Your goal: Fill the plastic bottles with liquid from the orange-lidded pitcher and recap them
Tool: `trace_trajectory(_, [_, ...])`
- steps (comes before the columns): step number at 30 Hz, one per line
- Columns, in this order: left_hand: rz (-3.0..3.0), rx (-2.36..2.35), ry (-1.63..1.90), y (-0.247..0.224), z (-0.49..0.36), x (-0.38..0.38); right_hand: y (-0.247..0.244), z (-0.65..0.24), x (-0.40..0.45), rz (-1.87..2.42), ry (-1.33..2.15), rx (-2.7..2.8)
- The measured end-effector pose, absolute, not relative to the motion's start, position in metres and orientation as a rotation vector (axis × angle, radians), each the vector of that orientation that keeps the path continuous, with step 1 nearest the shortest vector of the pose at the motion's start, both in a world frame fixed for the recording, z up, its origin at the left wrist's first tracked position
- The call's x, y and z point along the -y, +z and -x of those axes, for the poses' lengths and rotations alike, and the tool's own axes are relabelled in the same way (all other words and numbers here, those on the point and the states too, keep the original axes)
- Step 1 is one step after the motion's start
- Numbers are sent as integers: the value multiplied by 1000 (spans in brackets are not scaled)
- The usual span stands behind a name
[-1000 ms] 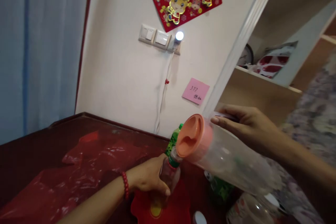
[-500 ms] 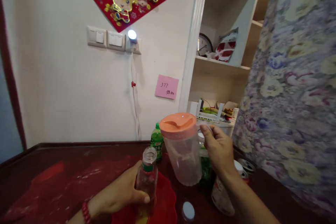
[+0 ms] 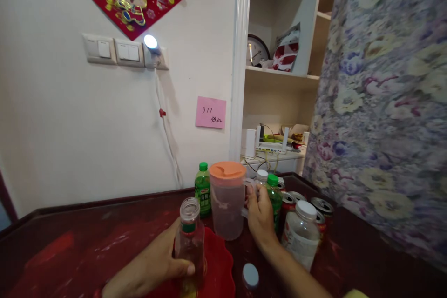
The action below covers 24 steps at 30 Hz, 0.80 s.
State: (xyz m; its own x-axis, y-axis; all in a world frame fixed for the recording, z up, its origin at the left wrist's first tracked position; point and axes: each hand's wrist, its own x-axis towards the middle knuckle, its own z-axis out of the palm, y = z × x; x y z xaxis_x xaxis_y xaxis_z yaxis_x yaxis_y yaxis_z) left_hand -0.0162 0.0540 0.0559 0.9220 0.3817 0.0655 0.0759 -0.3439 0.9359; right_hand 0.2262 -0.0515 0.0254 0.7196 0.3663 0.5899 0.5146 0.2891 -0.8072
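My left hand is wrapped round a clear glass bottle with an open mouth and a green neck ring, above a red scalloped tray. A little yellowish content shows low in the bottle. My right hand grips the handle of a translucent pitcher with an orange lid. The pitcher is upright behind the tray, just right of a green bottle. In front of the pitcher lies a pale round cap.
Right of my right hand are a green-capped bottle, a white-lidded jar and several cans. A floral curtain hangs at the right. Behind the dark red table is a wall with a pink note.
The pitcher in my right hand has gone from tilted to upright and moved lower and back. The view has shifted right. My left hand still holds the glass bottle.
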Motion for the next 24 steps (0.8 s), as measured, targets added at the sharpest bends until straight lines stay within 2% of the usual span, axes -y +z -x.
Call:
trace_trajectory(12, [-1958, -315, 294, 51, 18, -61, 15, -234, 90, 1467, 150, 1030])
trace_trajectory(18, [-1974, -333, 263, 65, 16, -52, -16, -227, 131, 1804, 291, 1206])
trace_trajectory(24, [-1935, -324, 291, 61, 17, -52, -19, -213, 145, 2081, 415, 1627])
